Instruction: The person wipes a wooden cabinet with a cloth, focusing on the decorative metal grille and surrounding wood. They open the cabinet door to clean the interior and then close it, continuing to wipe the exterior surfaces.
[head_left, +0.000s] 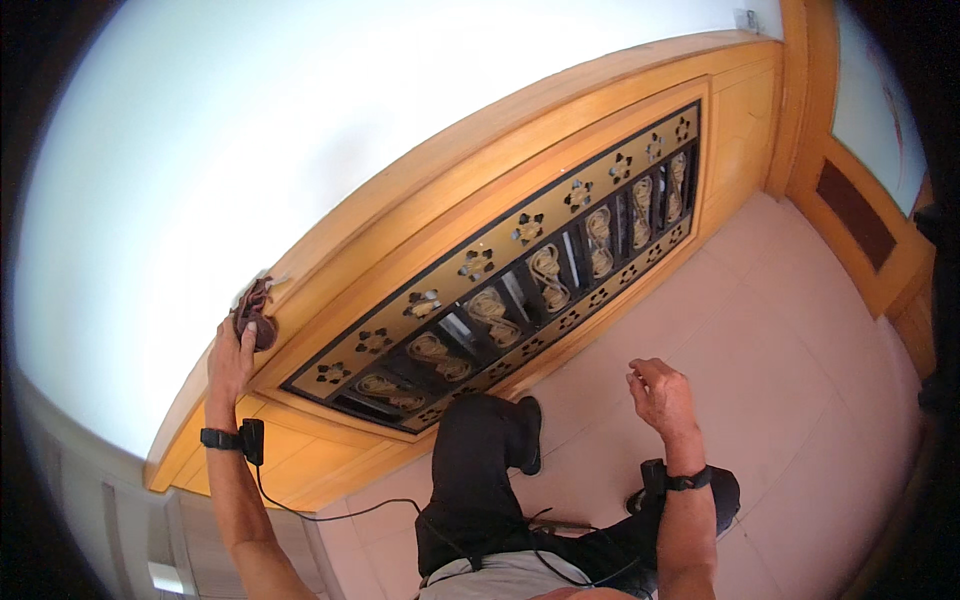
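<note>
A dark maroon cloth (255, 330) is bunched under my left hand (234, 358), with my thumb pressing on it. Cloth and hand rest on the left part of a wooden ledge (450, 154) against a white wall. My right hand (661, 396) hangs in the air over the floor, its fingers loosely curled in and nothing visible in them. Below the ledge, a wooden cabinet front frames a black and gold metal grille (551, 225) with flower-shaped cut-outs and scrollwork.
A wooden door with a glass pane (874, 112) and a brown panel (855, 214) stands at the right. Pinkish tiles cover the floor (780, 360). A black cable (345, 516) runs from my left wristband to my waist. My bent leg (472, 450) is close to the grille.
</note>
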